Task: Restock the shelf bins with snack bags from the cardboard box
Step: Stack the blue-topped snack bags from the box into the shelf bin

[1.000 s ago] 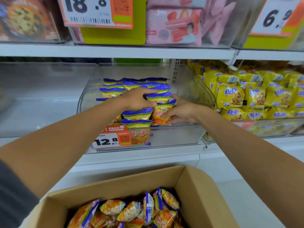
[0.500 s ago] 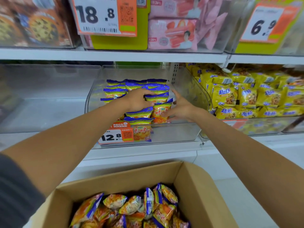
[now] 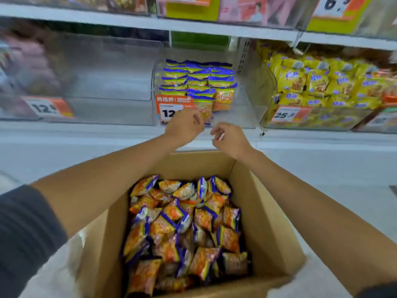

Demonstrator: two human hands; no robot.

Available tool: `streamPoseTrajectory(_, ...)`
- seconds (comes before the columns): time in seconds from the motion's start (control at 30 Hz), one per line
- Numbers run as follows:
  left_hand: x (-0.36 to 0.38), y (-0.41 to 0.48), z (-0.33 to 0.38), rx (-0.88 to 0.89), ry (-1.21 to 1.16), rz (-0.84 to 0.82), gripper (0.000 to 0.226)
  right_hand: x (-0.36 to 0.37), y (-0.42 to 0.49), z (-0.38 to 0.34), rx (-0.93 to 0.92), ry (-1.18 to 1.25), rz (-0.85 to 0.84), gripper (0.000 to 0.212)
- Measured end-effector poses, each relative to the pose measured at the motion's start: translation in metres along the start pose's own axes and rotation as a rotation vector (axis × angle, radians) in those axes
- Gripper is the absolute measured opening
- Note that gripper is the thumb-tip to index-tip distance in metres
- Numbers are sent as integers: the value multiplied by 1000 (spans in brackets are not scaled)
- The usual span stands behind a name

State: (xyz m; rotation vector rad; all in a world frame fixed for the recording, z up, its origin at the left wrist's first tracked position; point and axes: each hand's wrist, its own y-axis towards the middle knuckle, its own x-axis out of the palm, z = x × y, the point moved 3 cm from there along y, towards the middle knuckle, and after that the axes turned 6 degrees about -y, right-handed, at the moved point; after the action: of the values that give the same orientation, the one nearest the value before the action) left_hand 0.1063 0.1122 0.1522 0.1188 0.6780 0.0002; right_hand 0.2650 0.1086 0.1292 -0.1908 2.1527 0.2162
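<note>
One cardboard box sat at 6 o'clock, flaps open, and it was packed with orange-and-blue snack bags, too many and too jumbled for an exact count, easily two dozen on top alone. Straight up at 12 o'clock, one clear shelf bin held more of the same bags, stacked in three neat columns against its left side, with bare bin floor showing at 3 o'clock of the stack.

Two hands were out, both carrying nothing. The left hand hung in front of the bin's orange price tag, fingers loosely curled; whether it touched the tag could not be told. The right hand hovered just beside it at 3 o'clock, fingers loosely curled too, a narrow gap between the pair. Both sat over the box's far edge, with the white shelf ledge running behind them.

At 10 o'clock stood another clear bin; at 2 o'clock a third one, heaped with yellow bags.
</note>
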Motion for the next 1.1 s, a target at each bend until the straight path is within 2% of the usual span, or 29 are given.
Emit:
streamPoseTrajectory(0.17, 35, -80, -88, -266, 50, -258, 10, 88, -62, 25, 54, -44, -393, 22)
streamPoseTrajectory(0.27, 49, -118, -140, -346, 110, -364, 16, 141, -90, 50, 114, -82, -540, 28)
streamPoseTrajectory(0.33, 54, -137, -168, -411, 97, -392, 12, 173, -106, 66, 186, -60, -641, 42)
streamPoseTrajectory(0.43, 56, -155, -194, -469, 70, -373, 15, 212, -121, 73, 128, -63, -780, 70)
streamPoseTrajectory(0.5, 56, -160, -205, -474, 50, -357, 17, 234, -123, 76, 110, -65, -821, 82)
streamPoseTrajectory(0.57, 55, -162, -212, -490, 25, -338, 18, 254, -126, 82, 180, -60, -815, 84)
streamPoseTrajectory(0.6, 56, -163, -214, -502, 13, -332, 19, 261, -129, 85, 206, -71, -784, 75)
streamPoseTrajectory(0.7, 57, -168, -216, -544, -34, -335, 21, 261, -130, 89, 188, -174, -580, 23)
streamPoseTrajectory(0.77, 56, -172, -215, -589, -98, -326, 21, 243, -121, 83, 241, -89, -512, 6)
streamPoseTrajectory(0.83, 57, -173, -210, -614, -174, -331, 27, 217, -108, 73, 300, 10, -463, 13)
streamPoseTrajectory(0.97, 64, -169, -182, -580, -355, -473, 68, 172, -93, 37, 421, 187, -506, 34)
streamPoseTrajectory(1.03, 68, -169, -167, -564, -399, -505, 81, 162, -96, 20, 471, 388, -581, 32)
streamPoseTrajectory(1.1, 69, -168, -165, -548, -383, -474, 83, 161, -101, 8, 494, 653, -716, 31)
